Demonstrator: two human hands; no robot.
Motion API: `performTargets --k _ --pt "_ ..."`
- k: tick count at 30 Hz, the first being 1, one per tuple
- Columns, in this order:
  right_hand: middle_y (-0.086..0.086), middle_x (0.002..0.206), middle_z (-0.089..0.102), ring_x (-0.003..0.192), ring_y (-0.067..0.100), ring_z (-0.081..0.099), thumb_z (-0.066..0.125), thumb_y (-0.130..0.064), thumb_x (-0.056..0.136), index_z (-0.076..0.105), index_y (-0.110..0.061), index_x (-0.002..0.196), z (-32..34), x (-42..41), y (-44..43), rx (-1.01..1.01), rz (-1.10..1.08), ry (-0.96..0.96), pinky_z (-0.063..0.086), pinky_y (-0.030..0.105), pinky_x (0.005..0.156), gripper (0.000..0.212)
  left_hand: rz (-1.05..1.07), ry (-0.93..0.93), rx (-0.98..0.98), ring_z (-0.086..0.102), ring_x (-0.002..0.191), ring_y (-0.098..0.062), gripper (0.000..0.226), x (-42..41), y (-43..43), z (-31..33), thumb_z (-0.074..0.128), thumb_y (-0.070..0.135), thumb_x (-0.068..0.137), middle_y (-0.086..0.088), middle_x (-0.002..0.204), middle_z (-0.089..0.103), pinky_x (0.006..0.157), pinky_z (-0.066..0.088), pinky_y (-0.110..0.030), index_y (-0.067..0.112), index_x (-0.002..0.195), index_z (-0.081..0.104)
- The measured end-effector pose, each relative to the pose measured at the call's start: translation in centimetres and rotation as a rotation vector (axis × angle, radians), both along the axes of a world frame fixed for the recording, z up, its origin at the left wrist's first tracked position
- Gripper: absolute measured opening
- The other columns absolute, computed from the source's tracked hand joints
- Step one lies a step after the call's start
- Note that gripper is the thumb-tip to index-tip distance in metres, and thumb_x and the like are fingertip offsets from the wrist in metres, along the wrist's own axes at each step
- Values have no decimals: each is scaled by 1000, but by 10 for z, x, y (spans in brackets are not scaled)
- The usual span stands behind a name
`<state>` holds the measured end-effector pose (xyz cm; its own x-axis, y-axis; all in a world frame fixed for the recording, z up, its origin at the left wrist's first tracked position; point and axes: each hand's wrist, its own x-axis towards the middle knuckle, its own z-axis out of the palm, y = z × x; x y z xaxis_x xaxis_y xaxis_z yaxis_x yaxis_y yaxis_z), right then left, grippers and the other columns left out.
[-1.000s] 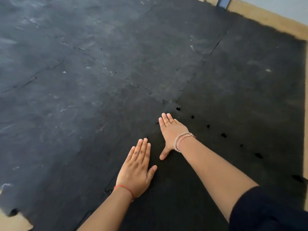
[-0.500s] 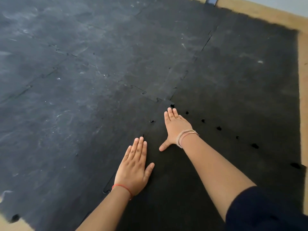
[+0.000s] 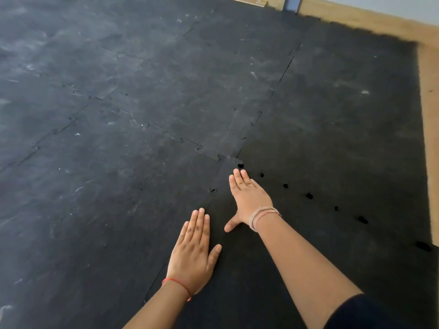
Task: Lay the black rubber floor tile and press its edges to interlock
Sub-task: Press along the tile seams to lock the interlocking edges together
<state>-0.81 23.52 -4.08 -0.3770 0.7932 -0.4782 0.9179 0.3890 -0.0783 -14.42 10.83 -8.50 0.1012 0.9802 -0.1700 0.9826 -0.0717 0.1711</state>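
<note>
The black rubber floor tile [image 3: 308, 245] lies flat in the lower right, darker than its neighbours. Its left jigsaw seam [image 3: 211, 189] runs toward me, and its far seam shows a row of small open gaps [image 3: 308, 195] running right. My left hand [image 3: 193, 252] rests flat, palm down, over the left seam. My right hand [image 3: 249, 198] lies flat near the tile's far left corner, fingertips just short of a gap [image 3: 240, 165]. Neither hand holds anything.
Dusty, scuffed black tiles [image 3: 118, 115] cover the floor to the left and ahead, joined by jigsaw seams. Bare wooden floor [image 3: 430, 103] shows along the right edge and the back, where a pale wall and a blue upright [image 3: 292, 4] stand.
Both hands stay flat on the tile. My left hand has slid slightly toward me along the seam; the view has shifted a little.
</note>
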Motion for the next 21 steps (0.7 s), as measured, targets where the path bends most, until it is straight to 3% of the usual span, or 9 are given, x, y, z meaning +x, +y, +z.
performTargets --k 2,4,7,10,13,16,21 --pt "6 156 -21 143 20 -18 66 -69 61 -13 -12 147 -5 8 -5 47 -58 77 -3 34 117 131 -27 -49 89 -21 139 -19 69 8 29 4 -5 51 88 -7 151 -11 113 -16 -27 8 142 -4" --pt "7 156 -22 143 20 -20 58 -76 61 -14 -10 146 -10 18 -20 112 -197 134 -5 35 117 130 -22 -141 62 -28 135 -14 67 15 64 5 -6 53 87 -3 147 -27 110 -18 -26 11 138 -20" --pt "8 155 -22 142 20 -21 52 -79 64 -15 -8 145 -10 29 -33 156 -270 144 -5 34 117 127 -28 -137 3 -20 139 -16 61 27 95 5 12 42 97 -7 154 -18 113 -11 -29 8 143 -12" --pt "9 155 -24 142 21 -22 56 -78 61 -17 -7 145 -8 30 -22 148 -175 89 -5 35 118 132 -44 -131 -29 -22 138 -14 59 28 96 2 13 39 98 -7 154 -18 113 -10 -29 9 143 -11" --pt "11 156 -21 143 23 -20 65 -76 54 -18 -6 145 -8 23 0 72 -117 15 -3 37 119 141 -75 -126 3 -29 130 -12 61 24 95 -3 1 47 93 -5 151 -22 110 -13 -26 12 139 -18" --pt "12 156 -18 144 25 -17 69 -73 52 -17 -4 145 -8 18 5 44 -107 -45 -3 38 119 144 -80 -115 7 -30 130 -12 70 23 95 -3 -18 50 73 -1 143 -29 108 -16 -25 15 132 -24" --pt "17 157 -13 144 28 -14 69 -72 52 -15 0 144 -2 13 9 54 -77 -125 -2 40 118 145 -90 -154 -53 -26 132 -9 70 21 99 1 -12 52 77 2 146 -25 109 -14 -23 17 137 -18"
